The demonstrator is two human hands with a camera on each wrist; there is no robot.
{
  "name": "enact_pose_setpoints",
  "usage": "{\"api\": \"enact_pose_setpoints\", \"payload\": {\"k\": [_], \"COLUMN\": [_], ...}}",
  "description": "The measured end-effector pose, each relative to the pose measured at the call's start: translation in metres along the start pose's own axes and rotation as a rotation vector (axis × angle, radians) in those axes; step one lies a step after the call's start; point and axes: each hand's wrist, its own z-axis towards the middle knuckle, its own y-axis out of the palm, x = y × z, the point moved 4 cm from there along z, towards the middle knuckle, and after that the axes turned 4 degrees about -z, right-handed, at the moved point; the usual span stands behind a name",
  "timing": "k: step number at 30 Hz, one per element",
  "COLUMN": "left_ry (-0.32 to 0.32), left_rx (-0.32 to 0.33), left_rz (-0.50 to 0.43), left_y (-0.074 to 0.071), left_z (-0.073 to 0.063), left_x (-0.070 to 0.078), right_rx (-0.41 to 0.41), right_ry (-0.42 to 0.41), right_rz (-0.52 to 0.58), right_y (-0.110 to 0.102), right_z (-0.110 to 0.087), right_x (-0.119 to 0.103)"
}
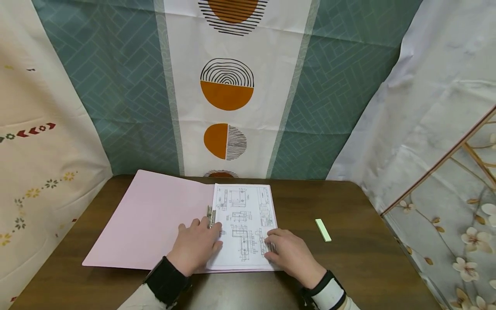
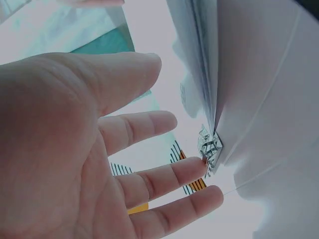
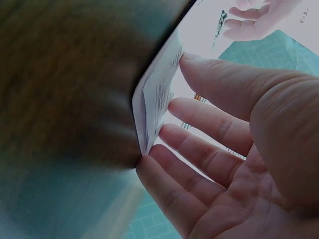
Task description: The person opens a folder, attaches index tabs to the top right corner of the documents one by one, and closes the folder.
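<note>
An open pink folder (image 1: 155, 219) lies on the table, with a stack of printed technical drawings (image 1: 242, 245) on its right side. A metal clip (image 1: 211, 214) sits along the left edge of the sheets, at the folder's fold. My left hand (image 1: 195, 246) rests over the fold just below that clip, its fingers extended; in the left wrist view the fingertips come right up to the clip (image 2: 210, 149). At the stack's right edge, my right hand (image 1: 290, 255) touches the sheets with spread, slightly bent fingers. The right wrist view shows the little fingertip at the stack's edge (image 3: 147, 122).
A narrow pale green strip (image 1: 323, 230) lies on the brown wooden table (image 1: 348, 267), to the right of the folder. Patterned cloth (image 1: 248, 163) hangs behind the table's far edge, and more fabric drapes down along both sides.
</note>
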Motion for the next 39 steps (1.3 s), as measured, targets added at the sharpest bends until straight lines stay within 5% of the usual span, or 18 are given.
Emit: {"api": "enact_pose_setpoints", "payload": {"k": [8,24,39], "left_ry": [0.03,0.07,0.061], "left_rx": [0.103,0.157,0.191], "left_rz": [0.012,0.012,-0.026], "left_y": [-0.004,-0.01,-0.012], "left_z": [0.005,-0.001,0.003], "left_x": [0.002,0.004,0.006], "right_rx": [0.022,0.039,0.131], "right_ry": [-0.011,0.035,0.183], "right_rz": [0.008,0.022,-0.057], "right_y": [0.0,-0.001,-0.009], "right_z": [0.0,-0.002,-0.015], "right_x": [0.001,0.004,0.056]}}
